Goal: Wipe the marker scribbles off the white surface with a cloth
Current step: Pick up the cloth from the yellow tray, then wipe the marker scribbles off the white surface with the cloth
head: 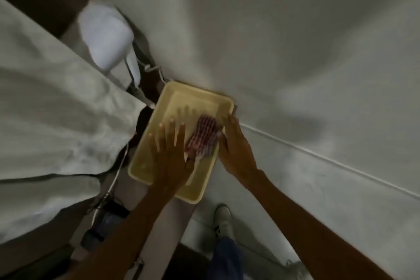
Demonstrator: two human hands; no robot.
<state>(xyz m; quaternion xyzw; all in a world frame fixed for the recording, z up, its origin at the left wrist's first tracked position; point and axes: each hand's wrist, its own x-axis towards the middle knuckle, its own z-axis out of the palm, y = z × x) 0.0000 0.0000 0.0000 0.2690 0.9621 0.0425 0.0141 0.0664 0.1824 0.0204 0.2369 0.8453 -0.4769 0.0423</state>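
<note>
A pale yellow tray [156, 120] lies in the middle of the head view. Inside it rests a red-and-white striped cloth [203, 136], bunched up. My left hand [169, 150] hovers flat over the tray's left half, fingers spread, holding nothing. My right hand [234, 145] rests at the tray's right rim beside the cloth, its fingers touching the cloth's edge; the grip is hidden. No marker scribbles are visible on the tray floor in this blurred, dim frame.
A bed with white sheets [52, 107] fills the left. A white pillow-like object [105, 36] lies above it. Cables [118, 170] hang beside the tray. A white wall [295, 41] is on the right. My shoe [223, 217] stands on the floor below.
</note>
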